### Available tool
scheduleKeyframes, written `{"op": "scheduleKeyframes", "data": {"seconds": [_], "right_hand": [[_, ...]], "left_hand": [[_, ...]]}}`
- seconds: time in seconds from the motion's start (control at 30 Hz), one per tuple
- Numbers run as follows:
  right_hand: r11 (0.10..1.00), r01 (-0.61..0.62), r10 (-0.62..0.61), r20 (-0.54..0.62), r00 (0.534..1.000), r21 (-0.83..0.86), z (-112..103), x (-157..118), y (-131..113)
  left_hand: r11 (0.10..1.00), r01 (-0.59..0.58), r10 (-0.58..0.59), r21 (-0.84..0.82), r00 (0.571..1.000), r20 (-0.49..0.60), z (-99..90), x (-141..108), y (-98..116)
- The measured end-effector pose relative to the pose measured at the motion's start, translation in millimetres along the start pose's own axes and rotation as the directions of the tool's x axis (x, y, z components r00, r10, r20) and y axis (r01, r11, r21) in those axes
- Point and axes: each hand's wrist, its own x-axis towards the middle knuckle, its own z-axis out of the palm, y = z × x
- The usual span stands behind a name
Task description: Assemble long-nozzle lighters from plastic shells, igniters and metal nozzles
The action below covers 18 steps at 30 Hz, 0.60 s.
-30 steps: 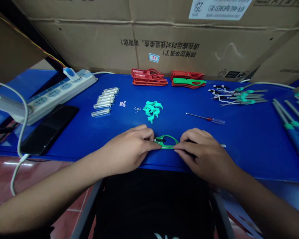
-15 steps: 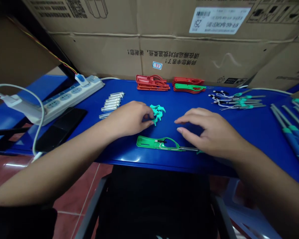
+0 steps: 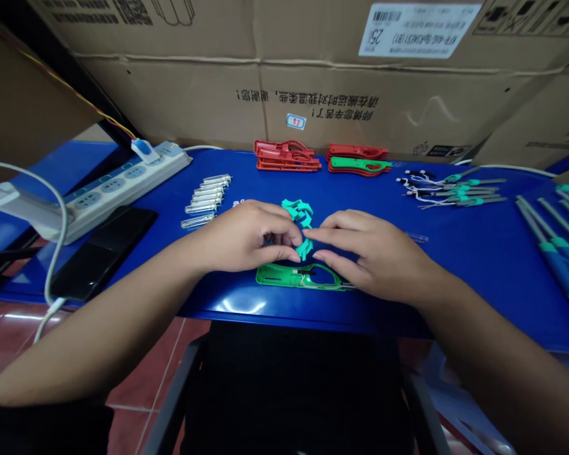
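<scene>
Small teal plastic pieces (image 3: 298, 210) lie in a pile at the middle of the blue table. My left hand (image 3: 256, 237) is at the left side of the pile, thumb and fingers bent around a teal piece at its near end. From the right, my right hand (image 3: 372, 256) reaches to the same pieces, its thumb and forefinger apart with nothing seen between them. Just below the hands lies a green half shell (image 3: 277, 275) with a dark part, white wires and a metal rod, its right end hidden under my right hand.
Clear tubes (image 3: 206, 200), a phone (image 3: 104, 253) and a power strip (image 3: 123, 183) are at the left. Red shells (image 3: 287, 156) and a green-topped stack (image 3: 358, 165) stand behind. Wired rods (image 3: 464, 193) and blue-handled rods (image 3: 550, 240) lie right. A carton (image 3: 208, 95) backs the table.
My right hand has moved left to the teal pieces. My left hand has shifted slightly right and nearer, and some teal pieces now lie closer to the green shell.
</scene>
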Motion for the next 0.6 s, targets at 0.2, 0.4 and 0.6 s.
{"op": "scheduleKeyframes", "data": {"seconds": [0.2,0.4,0.6], "right_hand": [[0.987,-0.040,0.044,-0.022,0.999,0.156,1,0,0],[0.968,-0.109,0.119,-0.033,0.992,0.225,4,-1,4],[0.924,-0.287,0.312,-0.062,0.948,0.255,-1,-8,-9]], "left_hand": [[0.990,-0.139,0.141,-0.038,0.989,0.045,10.9,3,5],[0.984,-0.035,0.030,-0.172,0.999,-0.033,16.7,4,7],[0.995,-0.061,0.072,0.078,0.986,-0.147,29.0,4,17]]}}
